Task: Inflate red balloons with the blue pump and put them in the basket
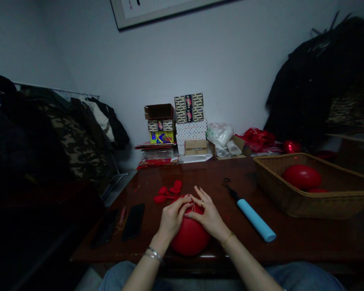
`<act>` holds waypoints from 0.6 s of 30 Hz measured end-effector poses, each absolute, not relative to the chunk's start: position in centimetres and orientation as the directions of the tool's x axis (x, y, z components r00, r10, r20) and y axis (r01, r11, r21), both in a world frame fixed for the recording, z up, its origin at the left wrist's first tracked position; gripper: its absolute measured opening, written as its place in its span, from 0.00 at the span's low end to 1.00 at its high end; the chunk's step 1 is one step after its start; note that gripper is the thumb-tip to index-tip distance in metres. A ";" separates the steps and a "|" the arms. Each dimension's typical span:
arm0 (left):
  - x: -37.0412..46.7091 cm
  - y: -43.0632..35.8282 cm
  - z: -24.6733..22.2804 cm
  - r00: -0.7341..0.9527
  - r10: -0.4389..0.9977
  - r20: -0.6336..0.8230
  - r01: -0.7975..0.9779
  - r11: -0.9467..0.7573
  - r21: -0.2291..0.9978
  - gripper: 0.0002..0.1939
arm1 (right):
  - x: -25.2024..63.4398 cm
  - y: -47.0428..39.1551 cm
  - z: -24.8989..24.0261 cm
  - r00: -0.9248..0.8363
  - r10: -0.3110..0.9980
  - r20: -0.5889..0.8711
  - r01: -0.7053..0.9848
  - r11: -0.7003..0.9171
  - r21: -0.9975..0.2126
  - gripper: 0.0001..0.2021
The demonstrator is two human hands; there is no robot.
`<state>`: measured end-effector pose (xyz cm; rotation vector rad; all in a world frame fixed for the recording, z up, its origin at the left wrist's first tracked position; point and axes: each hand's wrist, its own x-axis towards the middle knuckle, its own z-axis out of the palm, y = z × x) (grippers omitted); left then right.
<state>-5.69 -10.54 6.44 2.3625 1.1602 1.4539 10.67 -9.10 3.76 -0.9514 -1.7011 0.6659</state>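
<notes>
An inflated red balloon point(190, 239) rests at the table's front edge between my forearms. Over its top, my left hand point(171, 215) is closed, thumb and fingers pinching a thin pale string point(193, 207). From the other side my right hand point(209, 215) pinches the same string with thumb and index finger, its other fingers stretched out. The string runs between the fingertips at the balloon's upper end; the balloon's neck is mostly hidden by my fingers. Just beyond my left hand lie several uninflated red balloons point(160, 198).
A light-blue hand pump point(256, 220) lies right of my hands, near scissors point(226, 182). The wicker basket point(314, 204) at right holds red balloons point(302, 177). Two dark phones point(133, 222) lie left. Stacked boxes point(189, 108) and a plastic bag point(221, 134) stand at the back.
</notes>
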 end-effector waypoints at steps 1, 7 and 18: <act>-5.5 -10.6 6.5 0.222 0.679 0.700 0.521 -0.689 0.503 0.09 | 10.6 -9.1 4.0 -0.169 0.842 0.512 0.292 0.539 -0.790 0.28; -4.3 -11.1 6.2 0.144 0.740 0.657 0.457 -0.639 0.619 0.09 | 9.7 -9.0 4.6 -0.168 0.824 0.541 0.359 0.562 -0.745 0.12; -5.4 -11.3 5.7 0.083 0.786 0.612 0.409 -0.587 0.698 0.10 | 9.1 -9.9 4.8 -0.112 0.824 0.556 0.422 0.546 -0.724 0.06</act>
